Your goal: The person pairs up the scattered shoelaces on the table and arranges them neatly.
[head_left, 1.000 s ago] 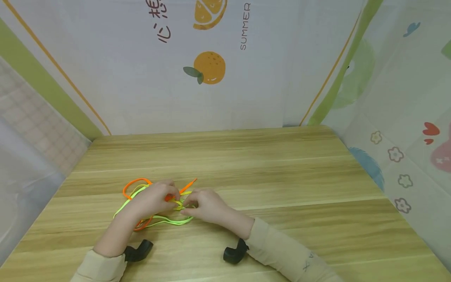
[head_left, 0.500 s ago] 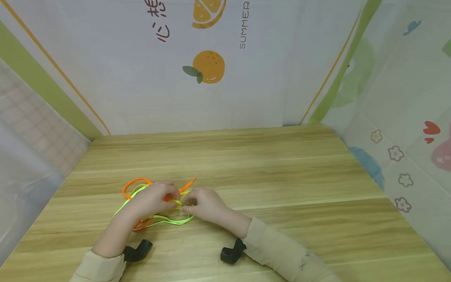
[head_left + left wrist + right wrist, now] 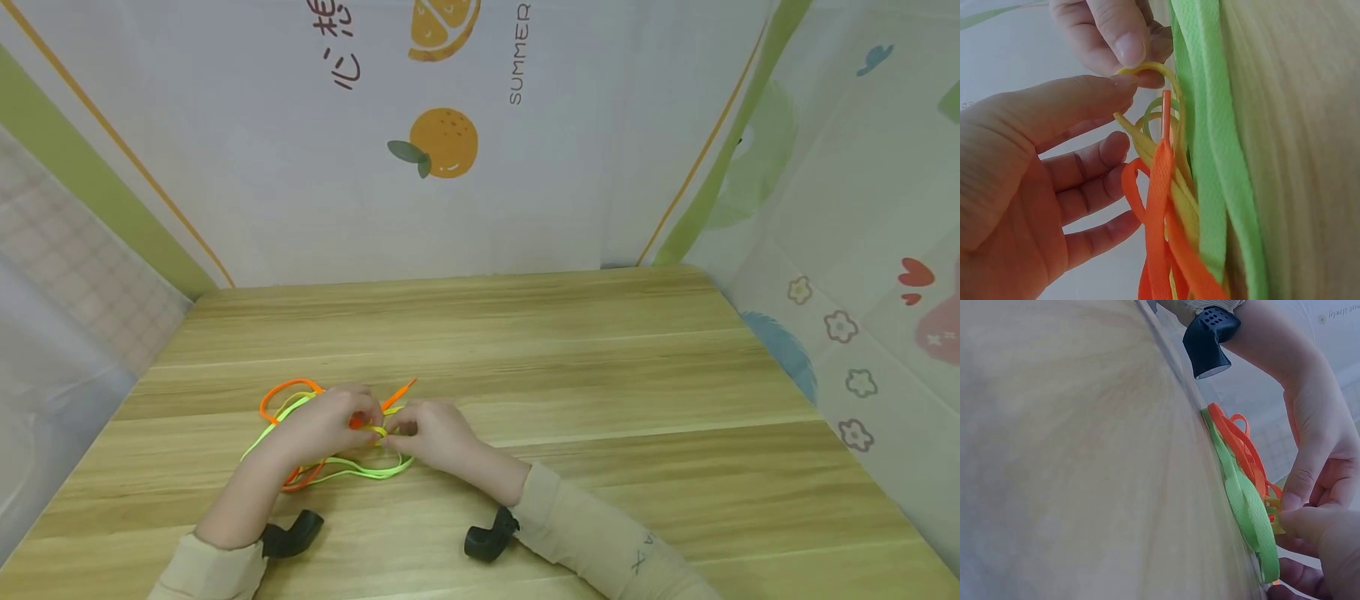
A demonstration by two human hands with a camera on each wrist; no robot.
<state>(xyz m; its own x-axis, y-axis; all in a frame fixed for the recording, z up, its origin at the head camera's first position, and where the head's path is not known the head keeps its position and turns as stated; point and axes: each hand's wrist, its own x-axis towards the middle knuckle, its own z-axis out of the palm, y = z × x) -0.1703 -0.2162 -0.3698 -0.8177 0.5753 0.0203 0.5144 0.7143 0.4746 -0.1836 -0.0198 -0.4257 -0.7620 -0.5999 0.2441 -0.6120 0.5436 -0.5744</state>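
Left hand (image 3: pixel 333 423) and right hand (image 3: pixel 442 433), both pinching the yellow shoelace (image 3: pixel 1171 72)!
It bends beside their close-set fingertips (image 3: pixel 1130 49), orange shoelace (image 3: pixel 1158 194) just by the left ones, green shoelace (image 3: pixel 1213 125) looping near.

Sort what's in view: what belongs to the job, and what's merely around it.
Seemingly in the job:
yellow lace, pinched by the left hand and right hand
orange lace and green lace, bunched alongside

Merely around it:
wood-grain table, underneath
printed cloth, behind
black fittings, at the cuffs
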